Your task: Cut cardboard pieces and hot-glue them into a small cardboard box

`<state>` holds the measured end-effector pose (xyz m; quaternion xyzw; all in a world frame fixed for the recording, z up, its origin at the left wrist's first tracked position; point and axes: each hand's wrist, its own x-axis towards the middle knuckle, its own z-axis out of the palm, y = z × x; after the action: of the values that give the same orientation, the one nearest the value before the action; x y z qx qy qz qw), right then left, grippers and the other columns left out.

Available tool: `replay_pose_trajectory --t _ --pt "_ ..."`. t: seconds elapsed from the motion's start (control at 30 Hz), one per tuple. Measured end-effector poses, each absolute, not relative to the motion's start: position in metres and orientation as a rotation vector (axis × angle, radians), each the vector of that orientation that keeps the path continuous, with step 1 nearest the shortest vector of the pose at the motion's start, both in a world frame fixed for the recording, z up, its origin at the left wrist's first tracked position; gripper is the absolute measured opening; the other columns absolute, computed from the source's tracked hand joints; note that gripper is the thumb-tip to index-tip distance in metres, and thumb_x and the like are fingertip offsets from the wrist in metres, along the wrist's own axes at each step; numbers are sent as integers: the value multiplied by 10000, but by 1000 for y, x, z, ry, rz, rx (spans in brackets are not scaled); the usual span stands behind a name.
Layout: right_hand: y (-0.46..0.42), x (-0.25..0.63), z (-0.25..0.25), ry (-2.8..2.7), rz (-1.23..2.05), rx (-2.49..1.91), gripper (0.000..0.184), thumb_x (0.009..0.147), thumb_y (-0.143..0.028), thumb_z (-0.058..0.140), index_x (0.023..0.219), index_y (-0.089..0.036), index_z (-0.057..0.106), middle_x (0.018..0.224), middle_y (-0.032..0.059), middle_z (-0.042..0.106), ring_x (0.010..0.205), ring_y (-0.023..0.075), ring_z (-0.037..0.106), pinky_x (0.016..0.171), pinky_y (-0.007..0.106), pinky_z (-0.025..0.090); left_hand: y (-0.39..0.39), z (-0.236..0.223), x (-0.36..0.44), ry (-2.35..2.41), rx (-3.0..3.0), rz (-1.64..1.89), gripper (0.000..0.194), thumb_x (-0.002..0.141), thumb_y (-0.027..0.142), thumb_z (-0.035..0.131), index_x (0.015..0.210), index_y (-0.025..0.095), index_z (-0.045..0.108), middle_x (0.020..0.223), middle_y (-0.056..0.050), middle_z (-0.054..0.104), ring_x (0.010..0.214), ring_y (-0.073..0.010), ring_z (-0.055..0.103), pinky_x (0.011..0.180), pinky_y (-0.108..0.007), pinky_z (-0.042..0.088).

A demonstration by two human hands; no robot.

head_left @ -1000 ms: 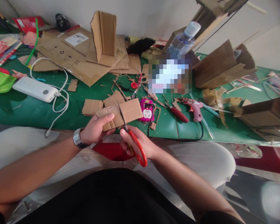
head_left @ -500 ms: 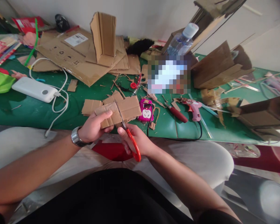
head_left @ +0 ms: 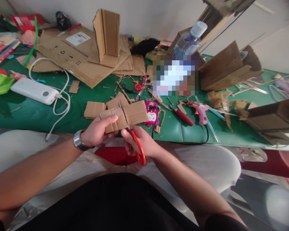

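At a green-covered table (head_left: 21, 114), a person's left hand (head_left: 96, 130) pinched a flat strip of brown corrugated cardboard (head_left: 133, 115) near its left end, thumb on top and fingers beneath, just above the table's near edge. The right hand (head_left: 142, 141) was closed around a pair of orange-red-handled metal scissors (head_left: 138, 144), with a blade laid across the strip's upper face; the lower blade could not be made out. A silver-coloured metal watch (head_left: 79, 140) circled the left wrist. Just beyond the strip's right end sat a magenta socket block with a white face (head_left: 152, 116), partly covered by the cardboard. Farther right lay a red-handled tool (head_left: 185, 117) and a pink glue gun (head_left: 202, 115). A white power bank (head_left: 33, 90), its white cable attached, rested to the left, while an upright folded piece of brown cardboard (head_left: 112, 37) stood toward the back.
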<state>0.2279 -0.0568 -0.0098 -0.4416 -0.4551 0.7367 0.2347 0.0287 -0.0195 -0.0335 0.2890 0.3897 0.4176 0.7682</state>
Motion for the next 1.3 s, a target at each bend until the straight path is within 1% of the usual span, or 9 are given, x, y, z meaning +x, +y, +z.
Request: replay_pose_trajectory --t 0.1,0.27,0.43,0.53,0.67,0.83,1.0,1.17,1.3 --pt "-53 228 -11 -1239 2021 -1221 650 877 -830 808 966 -204 662 531 -70 619 401 119 612 371 174 487 -16 -33 30 825 614 921 314 831 375 935 971 162 751 724 -19 742 485 -119 592 368 -190 428" --pt "-49 226 -14 -1210 2020 -1244 659 889 -861 775 919 -223 611 537 -65 628 383 125 611 347 191 497 -10 -32 32 832 580 935 291 845 366 928 952 160 753 740 -9 739 484 -104 577 369 -188 415" --pt "-46 225 -15 -1191 2028 -1253 686 858 -881 791 957 -220 638 554 -62 636 396 129 619 347 196 497 -7 -34 31 829 580 906 279 868 377 916 892 164 738 677 9 692 456 -91 539 376 -189 401" --pt "-45 225 -15 -1206 2028 -1238 733 851 -924 752 834 -198 652 562 -29 645 425 119 627 386 192 514 -7 -34 31 827 578 904 278 846 360 928 916 158 751 711 -1 713 485 -97 567 377 -179 401" --pt "-44 224 -15 -1247 2009 -1278 827 871 -975 659 633 -184 610 526 2 608 416 98 592 394 182 486 -7 -31 31 844 571 890 262 823 326 925 952 166 761 768 -22 749 533 -119 615 373 -173 401" --pt "-44 220 -14 -1239 1965 -1280 776 816 -966 733 725 -207 599 516 -36 596 381 109 579 343 190 449 -8 -29 31 841 590 907 296 828 359 941 960 162 763 749 -14 733 520 -108 592 382 -176 420" --pt "-43 220 -12 -1212 1933 -1300 724 843 -917 761 758 -234 535 472 -63 565 345 103 542 329 183 421 -8 -31 32 834 596 913 329 807 376 954 951 158 755 757 -11 736 521 -105 588 372 -171 411" --pt "-41 223 -14 -1175 1902 -1239 669 861 -859 794 899 -251 517 542 -70 634 406 127 609 371 188 472 -7 -32 31 818 626 930 284 849 358 924 922 153 742 743 -13 723 519 -100 572 375 -171 400" --pt "-41 231 -12 -1149 1871 -1233 638 834 -757 888 1023 -246 557 567 -93 627 417 116 572 403 196 479 -9 -33 26 805 642 941 272 868 358 907 916 161 726 743 -11 718 505 -99 569 376 -177 399"
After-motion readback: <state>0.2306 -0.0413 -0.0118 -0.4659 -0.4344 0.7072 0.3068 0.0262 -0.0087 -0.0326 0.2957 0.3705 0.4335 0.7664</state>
